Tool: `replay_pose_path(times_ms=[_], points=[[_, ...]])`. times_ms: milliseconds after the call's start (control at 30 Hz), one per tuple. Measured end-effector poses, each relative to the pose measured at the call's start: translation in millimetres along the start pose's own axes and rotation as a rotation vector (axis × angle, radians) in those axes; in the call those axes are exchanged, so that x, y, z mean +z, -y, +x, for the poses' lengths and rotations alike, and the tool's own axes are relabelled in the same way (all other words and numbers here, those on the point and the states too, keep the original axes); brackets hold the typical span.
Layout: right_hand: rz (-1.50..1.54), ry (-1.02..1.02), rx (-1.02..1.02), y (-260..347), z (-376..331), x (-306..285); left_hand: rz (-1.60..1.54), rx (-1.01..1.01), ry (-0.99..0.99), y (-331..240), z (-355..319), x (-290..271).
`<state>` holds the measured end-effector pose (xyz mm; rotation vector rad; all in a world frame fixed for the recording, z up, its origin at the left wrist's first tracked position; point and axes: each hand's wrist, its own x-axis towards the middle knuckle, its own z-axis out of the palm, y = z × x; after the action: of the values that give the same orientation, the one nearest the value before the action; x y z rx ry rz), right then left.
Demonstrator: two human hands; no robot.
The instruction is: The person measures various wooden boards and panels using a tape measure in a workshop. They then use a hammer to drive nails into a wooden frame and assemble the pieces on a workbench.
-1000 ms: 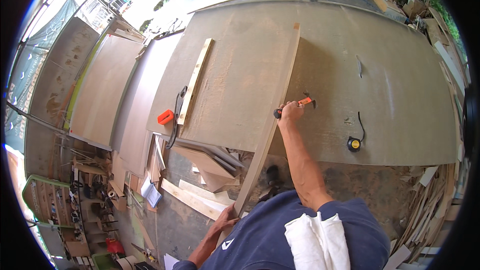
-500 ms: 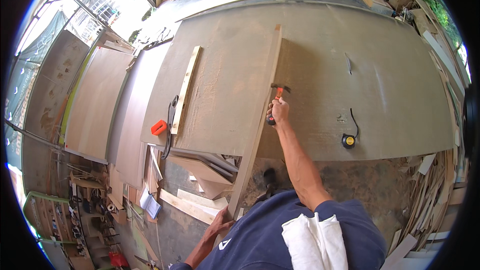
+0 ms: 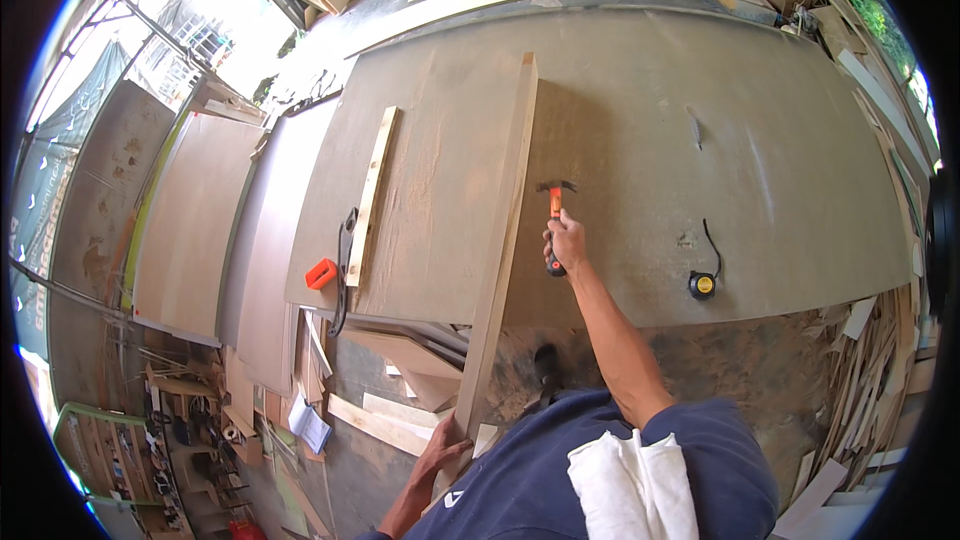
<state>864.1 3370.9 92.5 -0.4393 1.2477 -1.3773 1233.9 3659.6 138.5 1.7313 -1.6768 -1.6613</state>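
Observation:
In my right hand (image 3: 566,243) is a claw hammer (image 3: 556,202) with an orange and black handle. Its head is held over the large work table (image 3: 630,140), just right of a long wooden board (image 3: 505,220). The board stands on its narrow edge, running from the table's far part past the near edge toward my body. Around its near end my left hand (image 3: 440,450) is closed, low in the picture beside my waist. Some of the left fingers are hidden behind the board.
A tape measure (image 3: 702,285) and a pencil-like thin object (image 3: 695,130) lie on the right of the table. Left are a wooden strip (image 3: 373,195), an orange block (image 3: 320,274) and a black bar-like tool (image 3: 343,270). Offcuts (image 3: 860,400) pile at right; panels (image 3: 190,220) lean at left.
My right hand and the hammer have come down and slightly nearer, away from the board's side. The board's far end has shifted left, with my left hand still at its near end.

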Motion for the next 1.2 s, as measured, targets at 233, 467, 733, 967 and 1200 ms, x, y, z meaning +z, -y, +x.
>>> replay_pose_path(times_ms=[233, 467, 733, 967, 1200], points=[[-0.12, 0.004, -0.112, 14, -57, -102, -0.14, 0.131, 0.027, -24, 70, 10], [-0.257, -0.182, -0.417, 77, -101, -294, 0.078, 0.221, -0.036, -98, 137, 48], [-0.538, -0.496, -0.39, 110, -111, -520, 0.452, 0.185, -0.346, -152, 199, 199], [-1.512, -0.938, -0.611, 114, -135, -555, 0.582, 0.029, -0.343, -168, 222, 274], [-1.352, -0.268, -0.824, 119, -154, -437, 0.397, 0.217, -0.203, -140, 247, 248]])
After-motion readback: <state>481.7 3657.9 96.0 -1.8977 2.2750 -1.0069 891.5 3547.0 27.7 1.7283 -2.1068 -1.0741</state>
